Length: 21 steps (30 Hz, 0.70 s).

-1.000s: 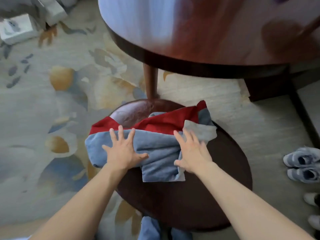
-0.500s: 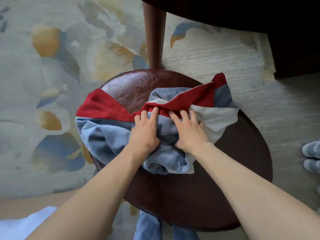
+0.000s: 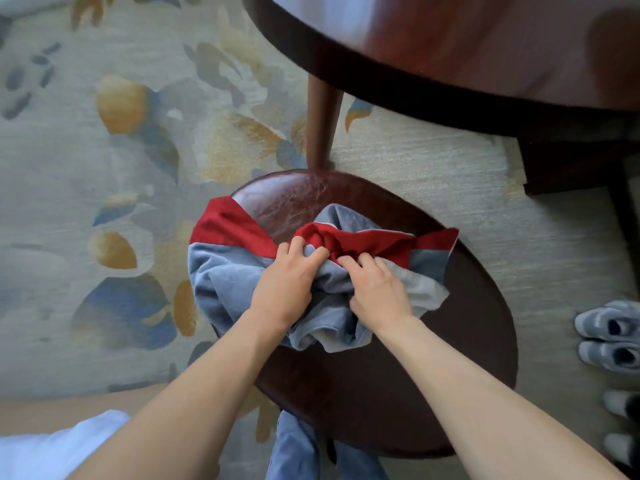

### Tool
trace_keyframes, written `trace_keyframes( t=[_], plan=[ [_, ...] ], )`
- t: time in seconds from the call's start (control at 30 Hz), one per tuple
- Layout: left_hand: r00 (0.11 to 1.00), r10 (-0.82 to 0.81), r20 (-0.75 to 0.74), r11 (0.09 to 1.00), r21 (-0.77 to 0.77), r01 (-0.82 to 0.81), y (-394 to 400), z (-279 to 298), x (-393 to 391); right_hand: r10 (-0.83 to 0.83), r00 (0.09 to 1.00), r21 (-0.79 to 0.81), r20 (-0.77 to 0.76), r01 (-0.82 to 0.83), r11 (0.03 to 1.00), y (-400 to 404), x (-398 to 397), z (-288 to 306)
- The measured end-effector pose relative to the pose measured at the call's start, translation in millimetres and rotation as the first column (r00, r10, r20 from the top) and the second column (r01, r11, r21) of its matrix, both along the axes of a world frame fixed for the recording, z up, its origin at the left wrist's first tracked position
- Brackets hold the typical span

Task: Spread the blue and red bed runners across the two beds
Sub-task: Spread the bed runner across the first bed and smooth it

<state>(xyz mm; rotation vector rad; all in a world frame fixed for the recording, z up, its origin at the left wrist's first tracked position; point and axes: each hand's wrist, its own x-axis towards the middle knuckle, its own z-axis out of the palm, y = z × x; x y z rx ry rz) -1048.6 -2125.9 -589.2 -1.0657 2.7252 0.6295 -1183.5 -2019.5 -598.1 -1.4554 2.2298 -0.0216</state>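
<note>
Head view: my fingers, flat a second ago, are now digging in, left hand (image 3: 289, 284) and right hand (image 3: 375, 292) both bunching the runner (image 3: 225, 271), which is lying crumpled, blue under red, on the stool (image 3: 467, 358).

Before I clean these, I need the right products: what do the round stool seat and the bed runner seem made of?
Stool seat: probably glossy brown leather or imitation; creased sheen. Bed runner: soft woven cloth, blue part nappy and matte, red band smoother; it bunches under both hands.
</note>
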Motion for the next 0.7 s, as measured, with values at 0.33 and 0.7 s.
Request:
trace_keyframes(
  t=[0.33,0.7],
  plan=[
    [0.972,0.224,-0.074,0.974,-0.028,-0.226,-4.2,147.1,85.7,0.199,0.98,-0.113,-0.017,-0.199,0.973,-41.3,62.4,151.4],
    [0.728,0.661,-0.185,0.711,-0.156,-0.685,107.4,271.9,238.8,0.643,0.765,-0.271,-0.049,-0.629,0.728,-16.8,201.5,271.4]
  ],
)
